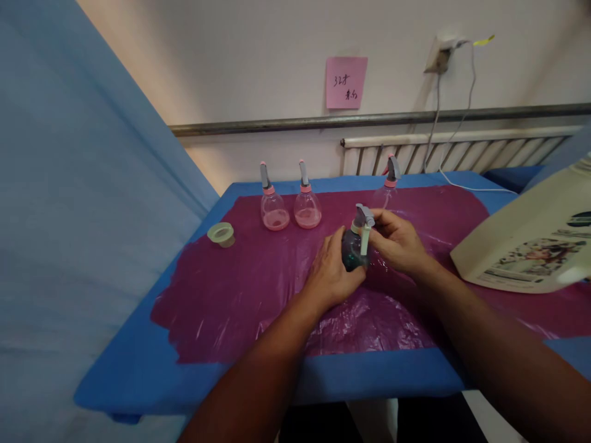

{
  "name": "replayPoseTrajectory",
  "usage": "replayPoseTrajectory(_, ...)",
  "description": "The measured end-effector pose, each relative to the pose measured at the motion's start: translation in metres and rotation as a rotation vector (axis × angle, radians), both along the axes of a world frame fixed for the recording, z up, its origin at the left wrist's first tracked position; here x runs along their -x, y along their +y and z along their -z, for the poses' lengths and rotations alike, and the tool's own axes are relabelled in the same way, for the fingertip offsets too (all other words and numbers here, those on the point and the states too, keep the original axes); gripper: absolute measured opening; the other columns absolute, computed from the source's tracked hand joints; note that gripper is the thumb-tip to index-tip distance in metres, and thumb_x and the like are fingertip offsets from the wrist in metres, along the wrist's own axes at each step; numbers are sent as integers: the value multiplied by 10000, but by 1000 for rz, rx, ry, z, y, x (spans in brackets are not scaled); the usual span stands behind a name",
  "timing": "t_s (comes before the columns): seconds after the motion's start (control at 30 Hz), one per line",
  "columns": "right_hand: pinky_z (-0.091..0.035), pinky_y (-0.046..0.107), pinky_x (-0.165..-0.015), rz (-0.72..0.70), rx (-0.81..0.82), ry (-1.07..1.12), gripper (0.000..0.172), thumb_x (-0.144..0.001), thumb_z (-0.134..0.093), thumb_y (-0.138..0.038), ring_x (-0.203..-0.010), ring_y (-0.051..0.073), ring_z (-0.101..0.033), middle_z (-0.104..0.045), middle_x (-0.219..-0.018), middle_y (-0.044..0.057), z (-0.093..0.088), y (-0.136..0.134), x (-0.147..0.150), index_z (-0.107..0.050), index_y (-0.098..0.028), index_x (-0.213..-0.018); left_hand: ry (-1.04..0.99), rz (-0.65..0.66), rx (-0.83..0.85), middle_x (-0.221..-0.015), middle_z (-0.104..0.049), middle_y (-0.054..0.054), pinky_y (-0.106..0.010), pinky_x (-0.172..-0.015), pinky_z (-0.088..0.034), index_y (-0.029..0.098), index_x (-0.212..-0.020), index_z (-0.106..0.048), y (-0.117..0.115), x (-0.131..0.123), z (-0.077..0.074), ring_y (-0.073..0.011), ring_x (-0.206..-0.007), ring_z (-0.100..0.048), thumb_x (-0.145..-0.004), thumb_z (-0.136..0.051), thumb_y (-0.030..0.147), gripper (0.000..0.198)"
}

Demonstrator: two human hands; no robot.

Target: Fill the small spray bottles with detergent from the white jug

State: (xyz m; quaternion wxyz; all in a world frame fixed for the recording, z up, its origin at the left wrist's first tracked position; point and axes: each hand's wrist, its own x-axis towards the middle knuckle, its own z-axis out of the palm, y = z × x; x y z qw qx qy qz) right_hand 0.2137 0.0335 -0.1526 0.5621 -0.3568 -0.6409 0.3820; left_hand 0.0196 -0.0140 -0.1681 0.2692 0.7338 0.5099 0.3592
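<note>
Two-handed, held a dark spray bottle over the purple sheet: cupped its body with the left hand, pinched at the sprayer head with the right hand; seemingly needed firm, upright bracing.

Dim light | glare on purple sheet | wall shadowed upper right | wide-angle edge stretch

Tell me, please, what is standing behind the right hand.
Behind the right hand is a clear spray bottle with a grey trigger head and a pink collar; its upper body shows. The hand hides its base, so any liquid there cannot be seen.
</note>
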Motion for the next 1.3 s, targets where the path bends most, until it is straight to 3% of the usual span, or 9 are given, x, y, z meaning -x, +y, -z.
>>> replayPoseTrajectory(0.1,-624,469,-1098,35,-6,37,419,-878,-947,-553,-1096,270,-789,-843,-1165,69,5,1,5,-794,-277,-1153,2,12,-34,-1708,-588,-154,-580,-1345,-487,272,-1759,-382,-1,0,-1,-367,-1580,-581,-887,-829,260,981)
replayPoseTrajectory(0.3,-618,487,-1108,73,3,77,435,-841,-970,-525,-1098,276,-786,-846,-1157,65,6,-1,17,-771,-274,-1136,15,68,-119,-1615,-676,-108,-530,-1310,-540,285,-1627,-555,4,-1,-4,-352,-1536,-621,-907,-811,241,765)
replayPoseTrajectory(0.43,-611,480,-1083,88,14,68,378,-831,-969,-493,-1064,277,-782,-853,-1119,58,5,-1,21,-787,-269,-1075,-19,56,-111,-1758,-560,-144,-560,-1357,-505,284,-1771,-363,5,0,8,-368,-1625,-570,-926,-826,288,963)
replayPoseTrajectory(0.6,-603,398,-920,135,81,140,488,-721,-1027,-494,-940,241,-753,-796,-955,-2,6,0,27,-684,-268,-985,18,69,-164,-1855,-443,-140,-591,-1410,-430,324,-1844,-208,5,5,18,-372,-1721,-453,-955,-826,295,1083)
replayPoseTrajectory(0.77,-560,347,-783,94,132,144,549,-708,-1026,-525,-810,202,-684,-737,-864,-36,5,2,28,-603,-278,-955,19,86,-163,-1812,-490,-128,-579,-1403,-437,359,-1847,-215,5,7,16,-356,-1691,-489,-984,-824,307,1058)
replayPoseTrajectory(0.9,-591,375,-847,70,101,134,528,-738,-1019,-508,-848,212,-710,-746,-898,-25,7,2,26,-602,-280,-969,4,81,-187,-1780,-518,-125,-573,-1405,-432,366,-1830,-250,4,7,15,-348,-1678,-501,-978,-838,286,1038)
replayPoseTrajectory(1.1,-607,506,-1170,-14,-11,183,710,-901,-942,-565,-1302,311,-759,-776,-1437,96,7,-5,16,-652,-320,-1501,13,81,-219,-1749,-537,-127,-613,-1340,-504,387,-1830,-238,4,7,18,-371,-1614,-560,-955,-854,254,1078)
replayPoseTrajectory(1.2,-625,542,-1171,-57,-28,165,753,-992,-866,-593,-1312,330,-767,-797,-1424,105,8,-6,12,-592,-341,-1646,27,80,-245,-1741,-543,-130,-616,-1308,-539,388,-1837,-229,5,8,19,-376,-1580,-586,-959,-860,270,1088)
replayPoseTrajectory(1.3,-650,535,-1134,-66,13,153,706,-1005,-865,-579,-1261,318,-793,-820,-1390,106,12,-5,12,-635,-326,-1622,31,71,-255,-1740,-542,-142,-623,-1298,-549,378,-1845,-217,5,7,20,-381,-1564,-595,-958,-859,255,1102)
